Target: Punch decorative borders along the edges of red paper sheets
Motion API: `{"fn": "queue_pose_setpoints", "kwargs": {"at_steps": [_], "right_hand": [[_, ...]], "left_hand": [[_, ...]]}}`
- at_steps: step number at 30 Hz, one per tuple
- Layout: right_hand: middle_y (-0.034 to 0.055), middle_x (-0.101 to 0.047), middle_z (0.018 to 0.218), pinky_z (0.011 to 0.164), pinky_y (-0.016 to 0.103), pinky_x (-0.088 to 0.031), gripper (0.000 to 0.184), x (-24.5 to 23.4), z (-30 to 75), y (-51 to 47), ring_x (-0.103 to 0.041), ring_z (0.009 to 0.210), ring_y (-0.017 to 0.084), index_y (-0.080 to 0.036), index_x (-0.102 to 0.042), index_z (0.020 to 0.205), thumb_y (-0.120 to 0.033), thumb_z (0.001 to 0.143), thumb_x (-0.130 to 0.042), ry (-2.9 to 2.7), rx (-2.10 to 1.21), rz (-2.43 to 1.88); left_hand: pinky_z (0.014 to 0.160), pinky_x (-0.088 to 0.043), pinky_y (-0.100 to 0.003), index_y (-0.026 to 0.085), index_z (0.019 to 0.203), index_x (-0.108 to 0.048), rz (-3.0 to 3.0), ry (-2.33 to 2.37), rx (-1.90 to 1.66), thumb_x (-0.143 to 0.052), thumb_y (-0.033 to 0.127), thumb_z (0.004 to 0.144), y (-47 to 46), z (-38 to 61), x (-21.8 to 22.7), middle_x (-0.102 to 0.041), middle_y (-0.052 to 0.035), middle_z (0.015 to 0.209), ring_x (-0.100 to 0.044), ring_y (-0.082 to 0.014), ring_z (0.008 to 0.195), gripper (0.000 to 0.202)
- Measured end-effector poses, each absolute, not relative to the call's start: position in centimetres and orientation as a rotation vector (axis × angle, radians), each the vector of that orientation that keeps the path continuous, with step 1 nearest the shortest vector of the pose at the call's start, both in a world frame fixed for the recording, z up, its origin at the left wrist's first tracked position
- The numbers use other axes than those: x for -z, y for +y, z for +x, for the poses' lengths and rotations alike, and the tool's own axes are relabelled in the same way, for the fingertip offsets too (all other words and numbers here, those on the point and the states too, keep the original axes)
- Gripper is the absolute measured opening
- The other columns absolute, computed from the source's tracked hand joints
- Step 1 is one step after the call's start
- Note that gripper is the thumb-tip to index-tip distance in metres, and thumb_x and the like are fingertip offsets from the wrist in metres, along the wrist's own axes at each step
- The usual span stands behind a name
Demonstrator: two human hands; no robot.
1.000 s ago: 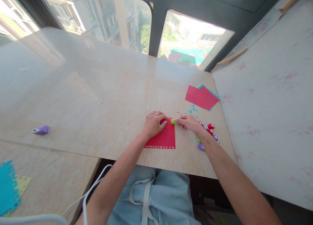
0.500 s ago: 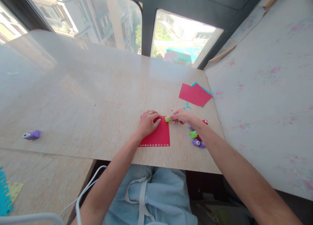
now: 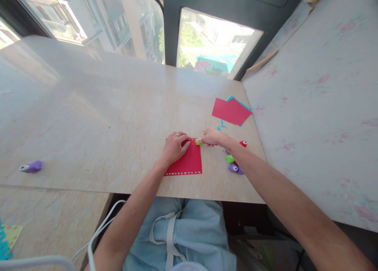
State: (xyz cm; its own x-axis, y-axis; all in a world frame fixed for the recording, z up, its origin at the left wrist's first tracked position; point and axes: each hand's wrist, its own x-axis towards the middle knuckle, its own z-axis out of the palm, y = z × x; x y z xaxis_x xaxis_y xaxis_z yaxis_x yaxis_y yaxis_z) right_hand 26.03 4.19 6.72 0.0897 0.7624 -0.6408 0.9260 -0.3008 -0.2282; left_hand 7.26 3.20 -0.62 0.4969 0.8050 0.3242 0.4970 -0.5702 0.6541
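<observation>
A sheet of red paper (image 3: 189, 161) lies on the table in front of me, with a row of small punched shapes along its near edge and more holes along its far edge. My left hand (image 3: 176, 146), wearing a ring, rests over the paper's far left part and grips it, thumb on top. At the far right corner sits a small green craft punch (image 3: 198, 142) on the paper's edge. My right hand (image 3: 211, 137) is closed on this punch, its fingers partly hiding it.
Several more fish-like craft punches (image 3: 233, 168) cluster beneath my right forearm. A purple punch (image 3: 31, 167) lies far left. Red and blue sheets (image 3: 232, 111) are stacked by the wall, near blue paper bits (image 3: 221, 125). White cables (image 3: 102, 225) hang at the front left.
The view has shifted slightly, so everything sits a little further left. My right fingers have closed further over the green punch at the same corner. The left hand keeps its hold.
</observation>
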Motion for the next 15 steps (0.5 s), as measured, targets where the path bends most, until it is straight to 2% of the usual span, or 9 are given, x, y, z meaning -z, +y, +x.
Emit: {"fn": "queue_pose_setpoints", "kwargs": {"at_steps": [5,15], "right_hand": [[0.0041,-0.055,0.043,0.052,0.028,-0.041,0.029,-6.5,25.5,5.3,-0.058,0.05,0.018,-0.014,-0.068,0.059,-0.038,0.074,-0.076,1.645,0.951,2.058],[0.0043,-0.056,0.044,0.051,0.028,-0.041,0.023,-5.9,25.1,6.3,-0.061,0.054,0.021,-0.016,-0.069,0.057,-0.034,0.064,-0.081,1.724,0.933,2.06]], "left_hand": [[0.091,-0.046,-0.04,0.021,0.093,-0.072,2.249,1.082,-0.837,-0.058,0.021,0.088,3.1,7.3,0.4,-0.071,-0.0068,0.1,-0.061,-0.022,0.096,0.015],[0.09,-0.047,-0.04,0.021,0.092,-0.072,2.253,1.074,-0.857,-0.058,0.021,0.087,3.2,7.2,0.5,-0.072,-0.0069,0.099,-0.062,-0.0225,0.095,0.015]]}}
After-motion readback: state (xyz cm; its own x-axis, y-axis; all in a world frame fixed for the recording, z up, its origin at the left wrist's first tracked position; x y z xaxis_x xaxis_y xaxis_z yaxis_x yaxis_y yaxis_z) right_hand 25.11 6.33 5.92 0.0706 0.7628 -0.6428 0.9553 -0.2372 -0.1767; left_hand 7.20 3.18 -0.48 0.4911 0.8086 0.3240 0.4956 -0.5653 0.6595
